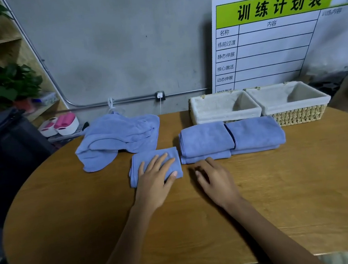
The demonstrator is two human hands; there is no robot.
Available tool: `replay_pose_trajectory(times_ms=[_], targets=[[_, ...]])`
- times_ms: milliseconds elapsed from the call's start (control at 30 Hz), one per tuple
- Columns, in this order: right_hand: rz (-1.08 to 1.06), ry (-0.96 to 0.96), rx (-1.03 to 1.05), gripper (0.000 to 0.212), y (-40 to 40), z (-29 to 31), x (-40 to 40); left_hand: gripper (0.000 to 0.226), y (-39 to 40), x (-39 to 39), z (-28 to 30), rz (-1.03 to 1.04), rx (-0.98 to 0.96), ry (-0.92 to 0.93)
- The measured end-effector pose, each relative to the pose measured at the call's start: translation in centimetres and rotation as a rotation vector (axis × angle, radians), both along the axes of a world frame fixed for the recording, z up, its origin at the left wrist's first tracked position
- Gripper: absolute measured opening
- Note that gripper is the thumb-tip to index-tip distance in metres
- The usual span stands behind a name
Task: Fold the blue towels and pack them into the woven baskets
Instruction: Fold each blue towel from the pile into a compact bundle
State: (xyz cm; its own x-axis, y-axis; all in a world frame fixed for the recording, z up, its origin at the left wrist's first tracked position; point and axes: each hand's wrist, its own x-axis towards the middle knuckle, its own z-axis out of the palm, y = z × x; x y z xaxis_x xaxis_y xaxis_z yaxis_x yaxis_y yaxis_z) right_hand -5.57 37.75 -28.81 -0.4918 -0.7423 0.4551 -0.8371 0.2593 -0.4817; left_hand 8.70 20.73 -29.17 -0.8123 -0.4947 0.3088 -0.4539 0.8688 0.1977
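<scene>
A small folded blue towel [148, 158] lies on the wooden table, and my left hand [155, 178] presses flat on it with straight fingers. My right hand [214, 178] rests on the tabletop just right of that towel, fingers loosely curled, holding nothing. Two stacks of folded blue towels sit side by side behind my right hand, the left stack [205, 141] and the right stack [256, 134]. A loose heap of unfolded blue towels [118, 137] lies at the back left. Two woven baskets with white liners stand at the back right, the left basket [214, 115] and the right basket [301, 115]; both look empty.
A white board with a green header [277, 43] leans against the wall behind the baskets. A dark bag [10, 145] stands left of the table. Shelves with plants [7, 84] and white-pink containers [59, 124] are at the far left. The table's curved edge [17, 210] runs on the left.
</scene>
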Motion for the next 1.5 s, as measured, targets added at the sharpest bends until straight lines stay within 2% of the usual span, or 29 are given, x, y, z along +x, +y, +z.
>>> replay_pose_trajectory(times_ms=[267,600,733,867,900,967,1100,1333,1500], targets=[[-0.021,0.007,0.025,0.019,0.2,0.0,-0.1,0.065,-4.2,-2.8,0.4,-0.041,0.021,0.018],[-0.026,0.044,0.100,0.020,-0.6,-0.1,-0.1,0.065,-4.1,-4.0,0.4,-0.102,0.011,0.008],[-0.023,0.013,0.077,0.019,-0.3,-0.1,-0.2,0.058,-5.1,-3.3,1.8,-0.104,0.108,0.149],[-0.017,0.007,0.086,0.020,-0.3,-0.1,-0.1,0.032,-10.5,-2.0,5.0,0.043,-0.025,0.354],[-0.019,0.003,0.081,0.020,-0.3,-0.1,-0.1,0.027,-12.4,-1.7,5.8,0.101,-0.091,0.347],[-0.024,-0.014,0.071,0.021,-0.4,-0.1,-0.2,0.026,-16.3,-1.0,7.0,0.193,-0.203,0.220],[-0.030,-0.040,0.058,0.022,-0.4,-0.3,-0.3,0.030,-21.2,0.6,7.2,0.272,-0.254,-0.069],[-0.031,-0.033,0.079,0.023,-0.3,-0.3,-0.1,0.007,-22.2,1.3,7.3,0.208,-0.235,-0.013],[-0.032,-0.014,0.097,0.025,-0.3,-0.1,-0.1,0.016,-22.9,1.6,9.1,0.281,-0.187,0.033]])
